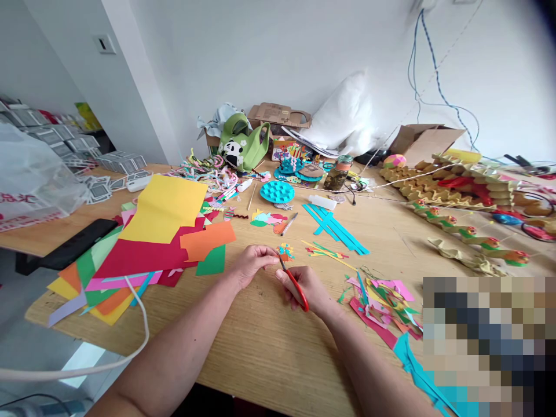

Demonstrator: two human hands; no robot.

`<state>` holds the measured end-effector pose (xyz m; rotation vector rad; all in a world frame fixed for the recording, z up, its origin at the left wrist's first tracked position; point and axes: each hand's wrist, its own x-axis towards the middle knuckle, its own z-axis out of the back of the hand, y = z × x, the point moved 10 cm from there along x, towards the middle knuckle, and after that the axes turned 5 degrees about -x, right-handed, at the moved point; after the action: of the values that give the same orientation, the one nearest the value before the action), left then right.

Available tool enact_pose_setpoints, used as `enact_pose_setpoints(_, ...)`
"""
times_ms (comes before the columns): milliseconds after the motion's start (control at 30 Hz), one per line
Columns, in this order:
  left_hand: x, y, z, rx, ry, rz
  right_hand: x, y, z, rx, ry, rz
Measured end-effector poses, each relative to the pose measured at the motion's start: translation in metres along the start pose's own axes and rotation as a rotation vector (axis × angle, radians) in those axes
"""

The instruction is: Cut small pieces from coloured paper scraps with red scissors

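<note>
In the middle of the table, my right hand (304, 286) is wrapped round red-handled scissors (299, 288), their blades pointing up and left. The blade tips meet the fingertips of my left hand (256, 263), which are pinched together. Whatever they pinch is too small to make out. Just beyond the blades lies a little heap of tiny orange, yellow and blue paper bits (285, 251). Thin coloured paper strips (325, 251) lie to the right of the heap. Farther back are a pen (289, 224) and several cut paper shapes (269, 219).
Coloured paper sheets (169, 208) are stacked on the left, near a white cable (145, 324). Blue strips (334, 226) and a blue scalloped disc (277, 191) lie beyond my hands. Paper scraps (386, 301) spread to the right. Egg cartons (456, 179) stand at the far right.
</note>
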<state>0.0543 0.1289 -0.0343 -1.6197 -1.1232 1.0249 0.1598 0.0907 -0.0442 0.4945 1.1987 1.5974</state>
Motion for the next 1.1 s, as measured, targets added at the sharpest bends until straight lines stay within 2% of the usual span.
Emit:
enact_pose_setpoints(700,-0.001,-0.006,-0.002,-0.003,0.027,-0.027,0.000,0.000,-0.001,0.029,0.003,-0.001)
enact_pose_setpoints(767,-0.001,-0.006,0.002,-0.011,-0.011,-0.033,0.000,0.001,0.001,0.030,-0.009,-0.001)
enact_pose_setpoints(900,-0.003,-0.017,0.019,-0.043,-0.217,-0.132,0.000,0.003,0.007,0.030,-0.054,-0.022)
enact_pose_setpoints(967,-0.006,-0.022,0.021,-0.034,-0.263,-0.166,-0.001,0.004,0.008,0.051,-0.066,-0.038)
enact_pose_setpoints(1100,-0.005,-0.013,0.002,0.013,-0.139,-0.075,-0.002,0.004,0.008,0.102,-0.077,-0.050)
